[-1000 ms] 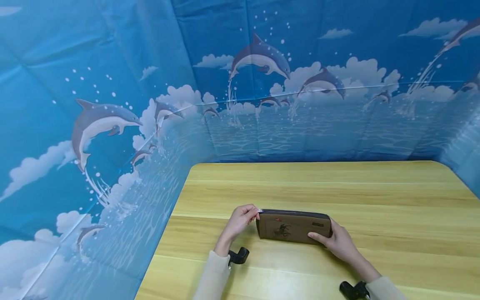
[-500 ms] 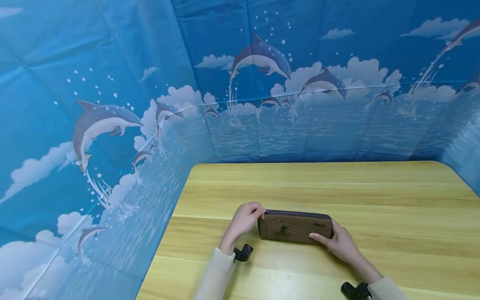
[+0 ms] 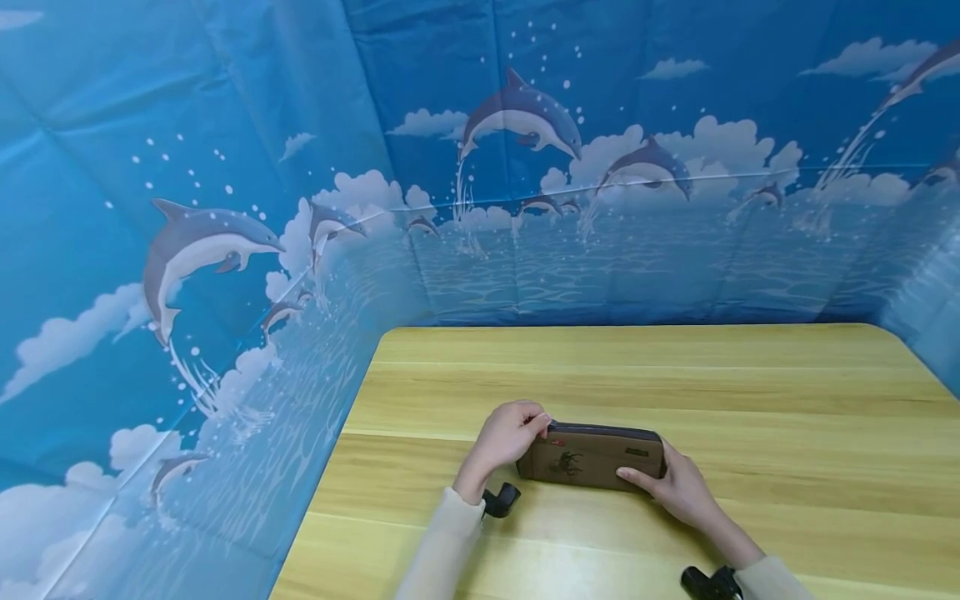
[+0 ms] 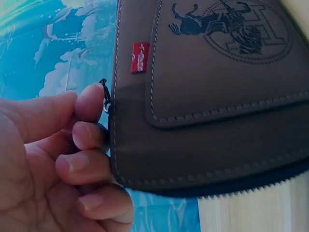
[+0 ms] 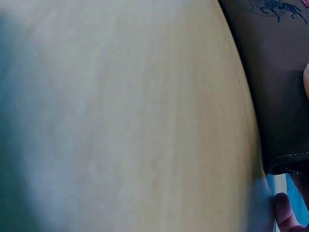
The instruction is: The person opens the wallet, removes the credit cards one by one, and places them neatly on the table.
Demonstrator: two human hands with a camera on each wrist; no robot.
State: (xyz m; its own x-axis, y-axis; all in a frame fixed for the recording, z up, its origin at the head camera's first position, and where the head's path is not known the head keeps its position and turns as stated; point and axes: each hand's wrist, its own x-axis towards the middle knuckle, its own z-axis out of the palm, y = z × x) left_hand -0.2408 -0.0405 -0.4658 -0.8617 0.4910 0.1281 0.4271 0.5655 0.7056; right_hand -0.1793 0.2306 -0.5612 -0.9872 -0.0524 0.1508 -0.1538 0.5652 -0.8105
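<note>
While the right hand (image 3: 678, 483) holds on, the left hand (image 3: 513, 433) pinches a zip pull (image 4: 106, 99)

As both hands hold it, the brown wallet (image 3: 600, 458) is over the desk (image 3: 675, 383), well apart from the far edge. The left grip has thumb and finger squeezing the zip pull on the top edge. Zip teeth (image 4: 251, 191) show along the left end. The right grip is curled round the right end, thumb (image 3: 633, 477) on the near side. A red tag (image 4: 140, 58) is on that side too.

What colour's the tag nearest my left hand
The tag is red, pale-lettered, clearest in the left wrist view.
</note>
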